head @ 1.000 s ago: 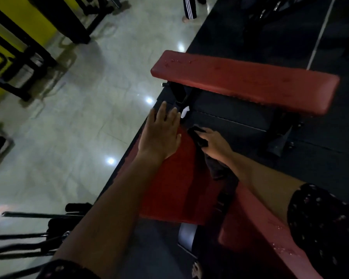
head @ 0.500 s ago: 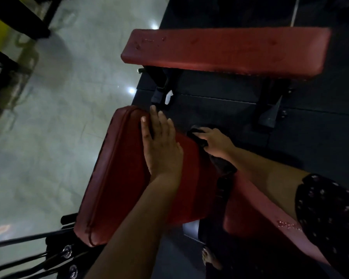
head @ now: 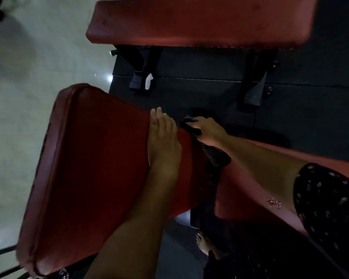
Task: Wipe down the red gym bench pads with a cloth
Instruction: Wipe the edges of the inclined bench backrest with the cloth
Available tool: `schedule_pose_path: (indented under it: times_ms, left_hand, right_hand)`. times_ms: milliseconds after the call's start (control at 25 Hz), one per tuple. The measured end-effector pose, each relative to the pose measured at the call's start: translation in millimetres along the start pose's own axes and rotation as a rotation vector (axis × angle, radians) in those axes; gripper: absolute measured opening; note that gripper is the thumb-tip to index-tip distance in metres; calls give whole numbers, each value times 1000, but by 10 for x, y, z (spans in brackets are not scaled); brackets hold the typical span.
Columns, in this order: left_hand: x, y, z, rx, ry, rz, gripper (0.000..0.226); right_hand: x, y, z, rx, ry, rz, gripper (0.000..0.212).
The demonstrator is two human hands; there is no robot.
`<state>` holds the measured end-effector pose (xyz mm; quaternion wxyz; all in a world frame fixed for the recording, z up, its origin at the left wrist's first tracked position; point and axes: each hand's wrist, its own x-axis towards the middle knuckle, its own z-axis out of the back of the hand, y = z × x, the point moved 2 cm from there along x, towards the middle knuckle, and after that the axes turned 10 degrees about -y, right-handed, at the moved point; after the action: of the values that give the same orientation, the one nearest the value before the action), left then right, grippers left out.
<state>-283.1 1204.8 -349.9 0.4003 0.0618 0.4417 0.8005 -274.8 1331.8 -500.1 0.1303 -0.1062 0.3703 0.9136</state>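
Left hand (head: 163, 137) flat on wide red vinyl seat pad (head: 93, 168) near far edge, fingers straight, grip apart. Right hand (head: 209, 131) just beside it, grip clamped on dark crumpled cloth (head: 191, 126) at pad's far right corner, beside adjoining red back pad (head: 250, 188). Long red flat bench pad (head: 189, 21) beyond, above black rubber floor (head: 199, 93)

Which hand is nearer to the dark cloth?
Right. The right hand grips the dark cloth; the left hand rests flat on the red seat pad, just left of the cloth.
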Motion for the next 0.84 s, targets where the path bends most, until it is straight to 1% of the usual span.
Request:
schedule_pose_path:
  times_ms: [120,160,200,240,320,360,440,480,520,600,640,720,800,840]
  left_hand:
    - [35,-212,-69,-34,7,-3,66]
    - [39,-281,-97,-34,0,-6,67]
    - [41,-341,-125,-27,-13,-13,67]
    - [28,-390,-151,-18,-29,-16,68]
    - [5,-429,-194,-11,-64,8,69]
    - [-1,-444,-211,-12,-72,18,69]
    - [-11,-467,-241,-17,-71,31,70]
    - [-8,-473,-242,-29,-71,35,70]
    - [2,-476,-240,-39,-78,45,70]
    - [17,-481,-234,-69,-99,64,71]
    - [10,-501,-240,-85,-95,58,72]
    - [-18,-583,-240,-109,-56,12,74]
    - [-83,-673,-268,-114,-35,-38,75]
    - [-103,-697,-286,-116,-31,-47,75]
  right_hand:
    - [-66,158,-3,124,-209,76,67]
    - [-100,114,-49,158,-223,53,69]
    - [-92,-10,-119,168,-201,10,71]
    - [-79,-165,-198,144,-127,-45,72]
    - [-48,-441,-331,29,75,-152,72]
    - [-13,-547,-372,-52,147,-177,70]
    - [112,-564,-345,-166,226,-163,63]
    - [189,-496,-309,-187,230,-125,60]
    - [247,-391,-263,-176,199,-61,59]
    - [275,-237,-233,-103,125,6,61]
    - [241,-244,-270,-57,95,-8,64]
    - [126,-482,-461,-22,79,-109,68]
    - [15,-721,-537,-103,136,-144,68]
    - [0,-753,-514,-98,162,-159,66]
